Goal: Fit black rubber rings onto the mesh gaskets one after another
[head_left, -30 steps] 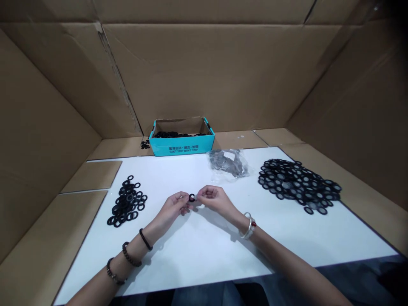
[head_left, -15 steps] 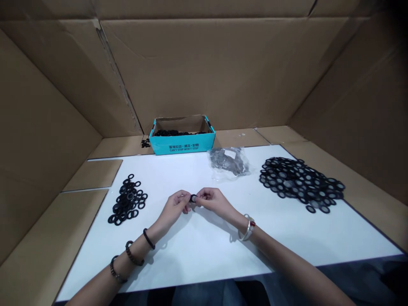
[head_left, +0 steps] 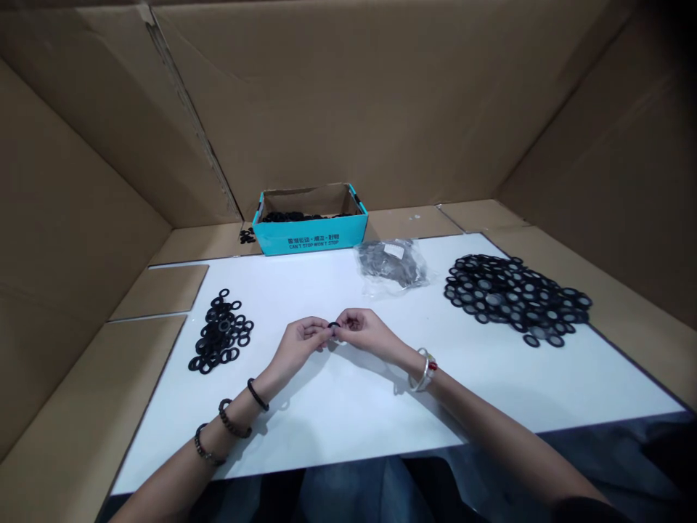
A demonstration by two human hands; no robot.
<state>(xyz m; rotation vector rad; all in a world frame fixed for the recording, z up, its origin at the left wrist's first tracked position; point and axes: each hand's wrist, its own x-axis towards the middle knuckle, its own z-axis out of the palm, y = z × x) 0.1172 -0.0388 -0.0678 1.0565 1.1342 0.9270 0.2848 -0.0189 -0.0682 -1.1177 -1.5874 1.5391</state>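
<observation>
Between my two hands, above the middle of the white table, is a small black ring [head_left: 334, 325]. My left hand [head_left: 303, 343] pinches its left side between thumb and fingers. On the other side, the thumb and fingertips of my right hand [head_left: 366, 333] grip the same ring. Fingertips cover much of it, and whether its centre is filled cannot be made out. A pile of black rings [head_left: 222, 330] lies to the left of my left hand. Off to the right spreads a larger heap of black-rimmed discs with grey centres [head_left: 512, 298].
At the back stands a turquoise box [head_left: 310, 236] with black rings inside. A clear plastic bag [head_left: 393, 265] of dark pieces lies right of it. A few black rings [head_left: 247, 236] sit left of the box. Cardboard walls [head_left: 348, 109] enclose the white table [head_left: 348, 421].
The view has tilted slightly, so the scene sits a little higher. Both hands still hold the ring; its angle and the fingers around it have shifted, with my thumbs covering more of it.
</observation>
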